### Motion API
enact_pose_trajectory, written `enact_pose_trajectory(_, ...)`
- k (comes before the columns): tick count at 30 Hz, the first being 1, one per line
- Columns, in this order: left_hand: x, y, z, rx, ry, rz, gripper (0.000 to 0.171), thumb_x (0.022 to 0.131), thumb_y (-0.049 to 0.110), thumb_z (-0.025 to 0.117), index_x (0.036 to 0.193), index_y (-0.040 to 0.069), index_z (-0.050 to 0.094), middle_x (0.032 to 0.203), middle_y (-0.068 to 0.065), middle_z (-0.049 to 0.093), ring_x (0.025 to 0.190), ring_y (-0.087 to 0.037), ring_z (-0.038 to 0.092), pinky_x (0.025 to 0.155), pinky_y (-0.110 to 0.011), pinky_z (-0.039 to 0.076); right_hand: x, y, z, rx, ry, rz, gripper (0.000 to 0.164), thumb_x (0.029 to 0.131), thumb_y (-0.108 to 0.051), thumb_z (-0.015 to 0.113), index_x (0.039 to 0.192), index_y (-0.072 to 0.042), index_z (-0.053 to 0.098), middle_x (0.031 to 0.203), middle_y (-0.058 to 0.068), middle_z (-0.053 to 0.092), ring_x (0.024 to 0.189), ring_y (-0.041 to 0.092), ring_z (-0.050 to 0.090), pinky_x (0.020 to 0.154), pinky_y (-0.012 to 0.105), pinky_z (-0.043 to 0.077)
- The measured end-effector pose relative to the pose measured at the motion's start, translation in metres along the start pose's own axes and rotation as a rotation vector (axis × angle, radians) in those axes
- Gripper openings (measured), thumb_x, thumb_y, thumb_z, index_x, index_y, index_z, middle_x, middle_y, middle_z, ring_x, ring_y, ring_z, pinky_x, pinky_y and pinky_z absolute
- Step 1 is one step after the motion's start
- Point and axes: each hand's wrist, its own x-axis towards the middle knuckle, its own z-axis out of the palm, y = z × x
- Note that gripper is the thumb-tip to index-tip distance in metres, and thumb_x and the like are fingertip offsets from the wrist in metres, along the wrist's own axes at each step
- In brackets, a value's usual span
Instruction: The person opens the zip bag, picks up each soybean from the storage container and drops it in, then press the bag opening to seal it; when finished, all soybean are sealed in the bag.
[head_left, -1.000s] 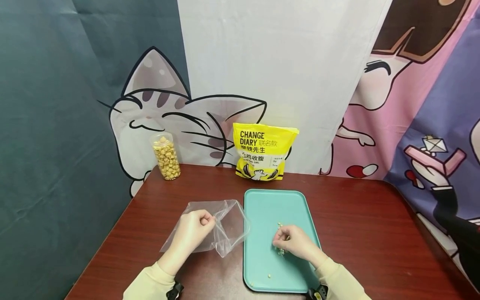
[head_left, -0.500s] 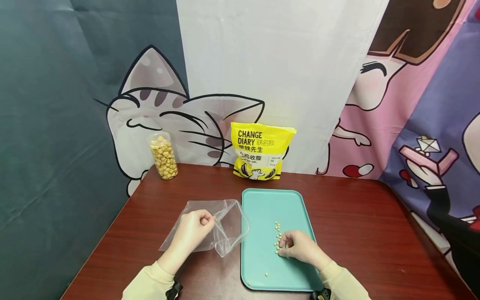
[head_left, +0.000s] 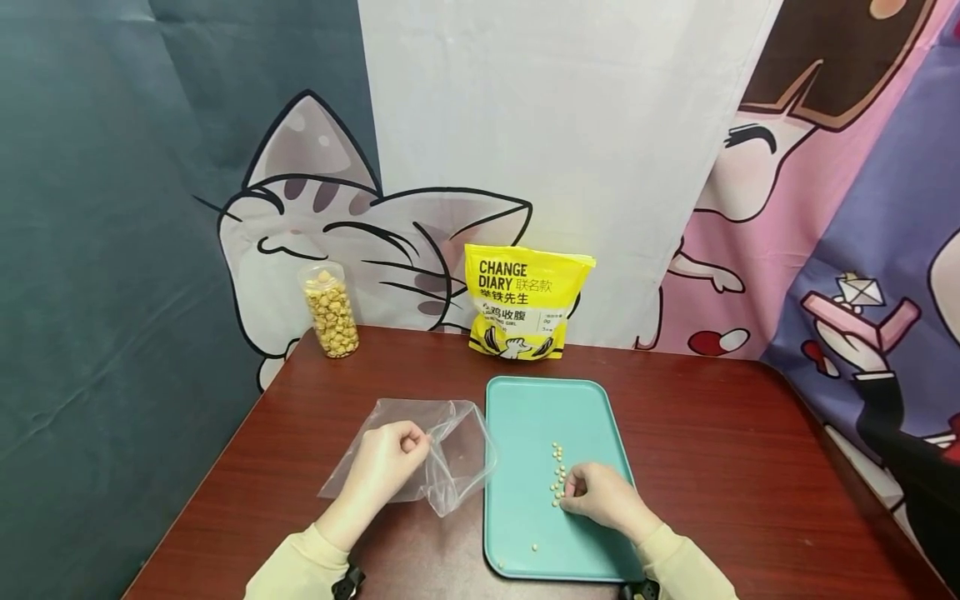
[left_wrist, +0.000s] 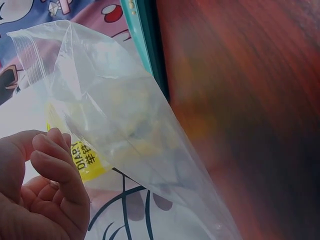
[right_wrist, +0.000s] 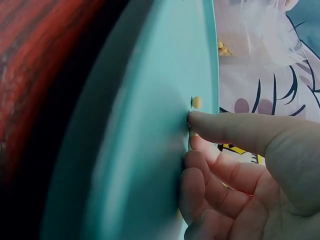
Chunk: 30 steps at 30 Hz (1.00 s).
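In the head view my left hand (head_left: 392,457) pinches the edge of a clear plastic zip bag (head_left: 457,454) between thumb and curled fingers. The bag spreads out toward the tray, its mouth on the tray side, as the left wrist view also shows the bag (left_wrist: 125,110). Over the turquoise tray (head_left: 540,408) my right hand (head_left: 603,500) has thumb and index fingertips down at its surface, beside a loose row of small pale soybeans (head_left: 558,475). In the right wrist view those fingertips close around one bean, mostly hidden, with another soybean (right_wrist: 197,102) just beyond the thumb.
A single soybean (head_left: 535,547) lies near the tray's front edge. At the back of the table (head_left: 705,450) stand a yellow pouch (head_left: 528,304) and a clear jar of popcorn (head_left: 332,317). A printed cloth (head_left: 585,125) hangs behind them.
My right hand has shifted right and slightly toward me across the tray, uncovering the row of soybeans, then stayed low beside it. The left hand still holds the bag in the same place.
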Motion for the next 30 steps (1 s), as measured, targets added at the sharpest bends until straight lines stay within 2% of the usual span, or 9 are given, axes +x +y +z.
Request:
enact_pose_trajectory(6, -0.004, 0.001, 0.002, -0.014, -0.018, -0.010, 0.019, 0.078, 0.013, 0.068, 0.062, 0.020, 0.060, 0.055, 0.013, 0.049, 0.050, -0.002, 0.042, 0.051, -0.021, 0.038, 0.000, 0.003, 0.000, 0.022, -0.001, 0.004, 0.016, 0.076, -0.012, 0.073, 0.068, -0.014, 0.059, 0.063, -0.009, 0.054, 0.056, 0.002, 0.044, 0.053, 0.023, 0.037)
enact_pose_trajectory(13, -0.008, 0.002, 0.001, -0.050, -0.037, -0.033, 0.018, 0.078, 0.014, 0.069, 0.063, 0.019, 0.061, 0.055, 0.012, 0.048, 0.049, -0.001, 0.041, 0.051, -0.020, 0.037, 0.003, -0.002, 0.001, 0.119, 0.008, 0.005, 0.011, 0.082, -0.017, 0.070, 0.075, -0.013, 0.062, 0.063, -0.007, 0.054, 0.054, 0.004, 0.044, 0.051, 0.024, 0.037)
enact_pose_trajectory(19, -0.007, 0.004, 0.001, -0.065, -0.043, -0.038, 0.017, 0.080, 0.015, 0.070, 0.065, 0.018, 0.062, 0.054, 0.012, 0.048, 0.048, 0.000, 0.042, 0.051, -0.020, 0.038, 0.008, -0.027, 0.004, 0.186, 0.189, 0.008, 0.009, 0.083, -0.017, 0.072, 0.080, -0.017, 0.063, 0.060, -0.007, 0.052, 0.051, 0.003, 0.043, 0.050, 0.022, 0.037)
enact_pose_trajectory(23, -0.008, 0.006, 0.001, -0.076, -0.048, -0.041, 0.017, 0.081, 0.016, 0.069, 0.065, 0.018, 0.062, 0.054, 0.012, 0.049, 0.047, 0.002, 0.042, 0.050, -0.020, 0.037, 0.011, -0.044, 0.009, 0.222, 0.260, -0.085, 0.009, 0.083, -0.015, 0.072, 0.082, -0.019, 0.065, 0.058, -0.009, 0.049, 0.049, 0.002, 0.042, 0.048, 0.022, 0.038)
enact_pose_trajectory(27, -0.007, 0.008, 0.002, -0.100, -0.060, -0.054, 0.018, 0.082, 0.016, 0.069, 0.065, 0.018, 0.062, 0.053, 0.012, 0.050, 0.044, 0.003, 0.044, 0.049, -0.020, 0.038, 0.013, -0.056, 0.015, 0.256, 0.253, -0.197, 0.007, 0.084, -0.016, 0.072, 0.083, -0.019, 0.065, 0.060, -0.011, 0.049, 0.051, -0.001, 0.044, 0.049, 0.021, 0.040)
enact_pose_trajectory(30, -0.005, 0.011, 0.002, -0.114, -0.063, -0.053, 0.019, 0.083, 0.016, 0.069, 0.065, 0.018, 0.062, 0.052, 0.012, 0.050, 0.042, 0.003, 0.046, 0.049, -0.020, 0.039, 0.016, -0.062, 0.020, 0.277, 0.244, -0.237, 0.006, 0.084, -0.016, 0.072, 0.084, -0.018, 0.066, 0.061, -0.012, 0.050, 0.053, -0.002, 0.045, 0.049, 0.020, 0.041)
